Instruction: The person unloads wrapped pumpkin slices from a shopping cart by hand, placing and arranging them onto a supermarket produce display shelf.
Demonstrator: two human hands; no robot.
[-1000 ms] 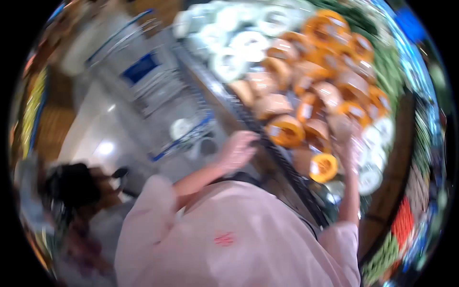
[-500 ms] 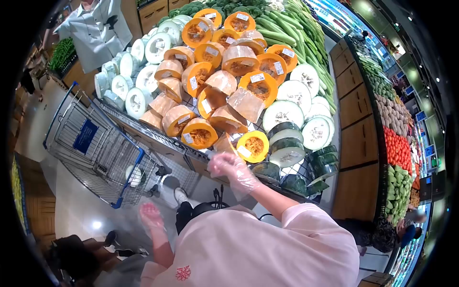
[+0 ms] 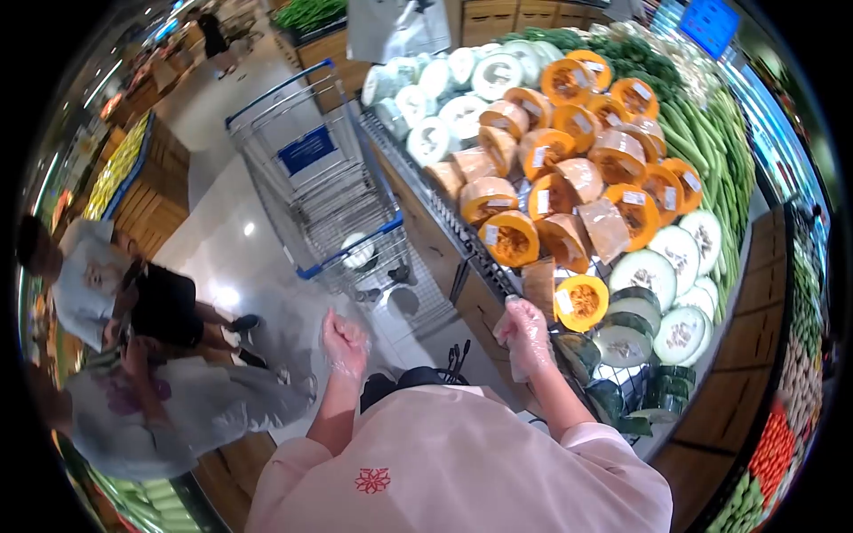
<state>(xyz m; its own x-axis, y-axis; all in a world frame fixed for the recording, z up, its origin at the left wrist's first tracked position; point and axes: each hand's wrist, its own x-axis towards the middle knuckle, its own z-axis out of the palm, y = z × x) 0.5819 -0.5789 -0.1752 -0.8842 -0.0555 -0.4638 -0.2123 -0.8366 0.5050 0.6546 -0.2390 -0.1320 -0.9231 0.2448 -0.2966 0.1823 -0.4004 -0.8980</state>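
Observation:
My left hand [image 3: 345,342], in a clear plastic glove, is curled into a loose fist above the floor. My right hand [image 3: 526,336], gloved the same way, is also closed, just off the front edge of the produce stand. Neither fist shows anything in it. Closest to the right hand are a small cut pumpkin [image 3: 582,303] with a white label and a wrapped pumpkin piece [image 3: 538,286]. Dark-skinned winter melon pieces [image 3: 576,357] lie to its right. Behind them are piled orange pumpkin halves [image 3: 513,238], many wrapped and labelled.
A shopping cart [image 3: 306,271] stands left of the stand, with a pale round thing [image 3: 359,251] low at its near end. Two people [image 3: 169,302] are at the left, one with a phone-like object. Long green gourds [image 3: 711,142] fill the stand's far right. Another person [image 3: 400,31] stands behind it.
My view has turned left, bringing the cart nearer the middle and two people into sight. My left hand has risen and curled shut; my right hand stays closed near the stand's edge.

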